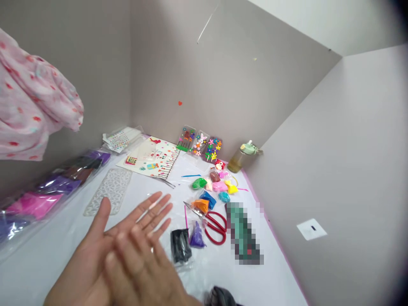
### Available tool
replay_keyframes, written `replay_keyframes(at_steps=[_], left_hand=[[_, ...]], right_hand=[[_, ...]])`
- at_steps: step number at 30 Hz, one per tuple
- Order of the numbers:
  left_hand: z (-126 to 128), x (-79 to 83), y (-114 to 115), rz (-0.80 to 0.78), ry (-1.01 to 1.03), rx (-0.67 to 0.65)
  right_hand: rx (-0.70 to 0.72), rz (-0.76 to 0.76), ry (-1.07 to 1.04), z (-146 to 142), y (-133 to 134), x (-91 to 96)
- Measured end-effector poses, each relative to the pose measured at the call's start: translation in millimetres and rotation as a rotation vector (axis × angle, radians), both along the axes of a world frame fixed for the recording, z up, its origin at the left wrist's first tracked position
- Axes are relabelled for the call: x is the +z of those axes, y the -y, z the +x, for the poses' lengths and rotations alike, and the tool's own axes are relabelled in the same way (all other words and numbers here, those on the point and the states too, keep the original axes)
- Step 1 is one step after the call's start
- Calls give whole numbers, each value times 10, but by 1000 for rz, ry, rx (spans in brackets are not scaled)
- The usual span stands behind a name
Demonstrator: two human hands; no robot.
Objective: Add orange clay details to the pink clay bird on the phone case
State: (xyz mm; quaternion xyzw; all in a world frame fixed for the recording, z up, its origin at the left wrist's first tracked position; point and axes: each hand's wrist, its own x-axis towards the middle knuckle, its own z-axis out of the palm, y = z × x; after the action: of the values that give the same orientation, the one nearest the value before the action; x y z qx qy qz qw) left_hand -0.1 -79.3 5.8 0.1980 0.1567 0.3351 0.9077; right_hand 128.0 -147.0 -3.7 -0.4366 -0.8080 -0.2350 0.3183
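My left hand (105,242) is held palm up above the table, its fingers stretched out and the thumb apart. Across its palm lies my right hand (143,263), palm down with flat fingers, slightly blurred. Whether anything sits between the palms is hidden. A small pale spot shows on the left fingers, too small to name. Just beyond the hands are a black packet (180,245), a purple clay packet (197,236), red-handled scissors (216,228) and an orange packet (200,206). A clear patterned sheet (110,191) lies behind my left thumb.
Several colourful clay packets (219,186) and tweezers (165,182) lie farther back. Decorated phone cases (200,142) lean on the wall near a bottle (237,159). A drawn-on paper (153,159) and bagged clay (60,187) occupy the left; pink cloth (35,97) hangs above.
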Motion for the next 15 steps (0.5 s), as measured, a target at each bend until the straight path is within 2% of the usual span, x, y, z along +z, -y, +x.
replay_keyframes(at_steps=[2,5,8,10,13,15], left_hand=[[45,14,-7,-126,-7,31],[108,20,-29,-183,-21,-23],[138,21,-61,-235,-15,-58],[135,15,-89,-210,-5,-43],[114,-14,-124,-128,18,-11],[101,-39,-140,-96,48,-28]], right_hand=[[40,44,9,23,-31,-37],[-21,-89,-51,153,-92,-34],[-19,-52,-159,254,-156,-70],[-69,-26,-242,215,-185,-185],[-166,-19,-261,21,-228,-478],[-98,-14,-171,-101,-261,-667]])
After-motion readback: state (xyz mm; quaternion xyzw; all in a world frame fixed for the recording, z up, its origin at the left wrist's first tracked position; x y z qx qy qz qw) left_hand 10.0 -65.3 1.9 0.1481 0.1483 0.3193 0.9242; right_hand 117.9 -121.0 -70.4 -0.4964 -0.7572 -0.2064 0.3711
